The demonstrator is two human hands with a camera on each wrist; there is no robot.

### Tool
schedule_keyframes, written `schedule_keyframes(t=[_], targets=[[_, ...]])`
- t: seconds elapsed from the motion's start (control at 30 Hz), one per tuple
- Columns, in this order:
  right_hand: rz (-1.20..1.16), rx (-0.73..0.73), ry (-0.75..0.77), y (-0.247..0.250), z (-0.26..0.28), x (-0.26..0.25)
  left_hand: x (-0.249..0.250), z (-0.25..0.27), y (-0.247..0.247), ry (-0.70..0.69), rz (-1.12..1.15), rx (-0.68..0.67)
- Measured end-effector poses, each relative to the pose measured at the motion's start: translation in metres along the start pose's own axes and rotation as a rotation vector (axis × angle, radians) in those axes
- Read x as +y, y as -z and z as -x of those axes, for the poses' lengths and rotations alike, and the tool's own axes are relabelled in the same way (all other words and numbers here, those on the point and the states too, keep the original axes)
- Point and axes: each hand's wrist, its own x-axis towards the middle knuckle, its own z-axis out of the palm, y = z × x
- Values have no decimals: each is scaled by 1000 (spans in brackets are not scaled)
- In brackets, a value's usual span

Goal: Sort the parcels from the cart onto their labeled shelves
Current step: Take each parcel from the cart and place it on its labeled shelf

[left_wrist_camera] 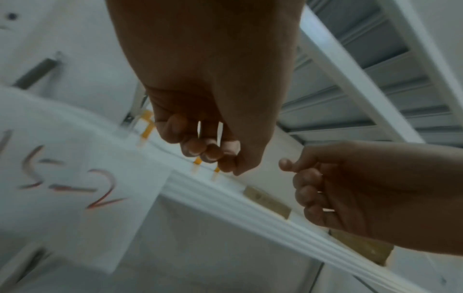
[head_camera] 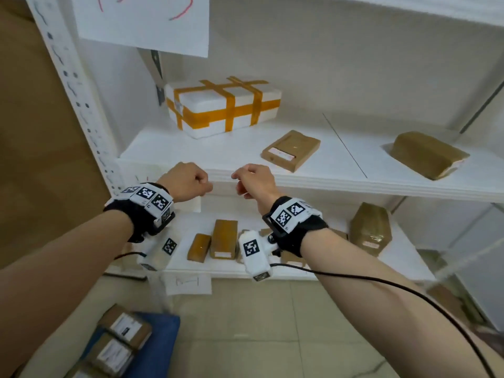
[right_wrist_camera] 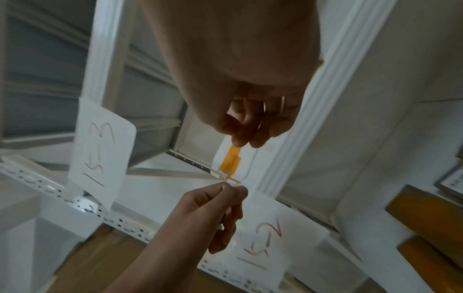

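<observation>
A white foam box [head_camera: 223,105] strapped with orange tape stands at the back left of the middle shelf [head_camera: 327,184]; its tape [right_wrist_camera: 230,160] also shows in the right wrist view. My left hand [head_camera: 188,181] hovers just in front of the shelf's front edge, curled into a fist and empty. My right hand [head_camera: 253,181] hangs beside it, a short gap between them, fingers loosely curled and holding nothing. The left wrist view shows the left fingers [left_wrist_camera: 208,146] bent inward and the right hand [left_wrist_camera: 350,194] close by. Two labelled cardboard parcels [head_camera: 125,326] lie on the blue cart [head_camera: 161,326] at bottom left.
A flat cardboard parcel [head_camera: 290,150] and a brown-wrapped parcel [head_camera: 429,155] share the middle shelf. Several brown parcels [head_camera: 225,238] stand on the lower shelf. Handwritten paper labels [right_wrist_camera: 263,245] hang from the shelf edges. A perforated white upright [head_camera: 76,91] rises at the left.
</observation>
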Motion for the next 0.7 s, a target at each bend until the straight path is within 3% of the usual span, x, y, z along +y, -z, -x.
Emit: schedule_keyframes(t=[0.47, 0.7], targets=[[147, -463, -367, -132, -10, 185, -186, 101, -172, 641, 128, -353], [195, -566, -460, -213, 1, 251, -255, 156, -236, 841, 215, -352]])
